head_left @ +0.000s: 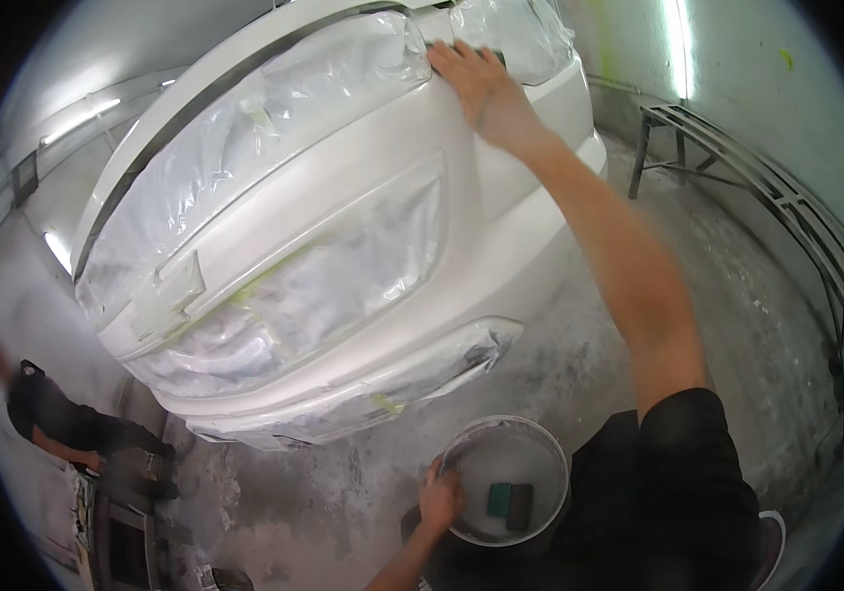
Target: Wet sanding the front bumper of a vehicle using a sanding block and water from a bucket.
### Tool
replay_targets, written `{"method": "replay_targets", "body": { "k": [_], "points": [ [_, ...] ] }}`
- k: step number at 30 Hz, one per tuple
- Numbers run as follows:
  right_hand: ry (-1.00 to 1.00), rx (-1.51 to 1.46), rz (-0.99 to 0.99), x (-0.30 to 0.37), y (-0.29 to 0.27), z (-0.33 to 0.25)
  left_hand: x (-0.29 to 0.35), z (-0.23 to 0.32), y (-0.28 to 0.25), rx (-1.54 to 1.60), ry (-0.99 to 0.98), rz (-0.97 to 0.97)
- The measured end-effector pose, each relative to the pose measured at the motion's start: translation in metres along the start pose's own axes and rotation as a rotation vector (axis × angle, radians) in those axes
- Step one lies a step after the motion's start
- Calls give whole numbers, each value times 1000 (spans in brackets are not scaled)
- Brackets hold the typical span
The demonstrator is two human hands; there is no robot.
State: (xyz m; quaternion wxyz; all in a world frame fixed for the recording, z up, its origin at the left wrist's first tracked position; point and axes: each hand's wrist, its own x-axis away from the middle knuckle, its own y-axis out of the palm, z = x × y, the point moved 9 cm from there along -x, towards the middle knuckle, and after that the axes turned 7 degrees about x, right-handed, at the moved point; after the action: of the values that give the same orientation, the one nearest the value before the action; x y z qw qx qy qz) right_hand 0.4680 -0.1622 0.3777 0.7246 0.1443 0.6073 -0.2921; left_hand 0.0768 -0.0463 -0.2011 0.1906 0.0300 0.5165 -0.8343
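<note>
Item: our right hand [481, 89] lay flat, fingers spread, pressing a dark sanding pad [461, 46] (mostly hidden under the fingertips) against the white masked car bumper [363, 187]. Our left hand [439, 497] gripped the rim of a white round plastic bucket [552, 458].

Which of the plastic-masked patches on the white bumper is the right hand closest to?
The right hand is closest to the masked patch at the upper right, just past its fingers; the other masked patches lie lower and to the left.
</note>
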Motion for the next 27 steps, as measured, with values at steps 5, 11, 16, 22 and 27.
{"method": "replay_targets", "body": {
  "k": [5,11,16,22,27],
  "points": [
    [147,43,52,-22,2,35,-5,-10,22,-46,-39,-63],
    [330,35,151,20,12,-21,-4,3,9,-101,6,-48],
    [350,56,115,-46,12,59,-9,6,17,-56,17,-50],
    [307,-43,197,18,16,-1,-1,0,11,-109,39,-33],
    [291,57,43,-38,16,59,-8,-3,24,-106,5,-101]
  ]
}}
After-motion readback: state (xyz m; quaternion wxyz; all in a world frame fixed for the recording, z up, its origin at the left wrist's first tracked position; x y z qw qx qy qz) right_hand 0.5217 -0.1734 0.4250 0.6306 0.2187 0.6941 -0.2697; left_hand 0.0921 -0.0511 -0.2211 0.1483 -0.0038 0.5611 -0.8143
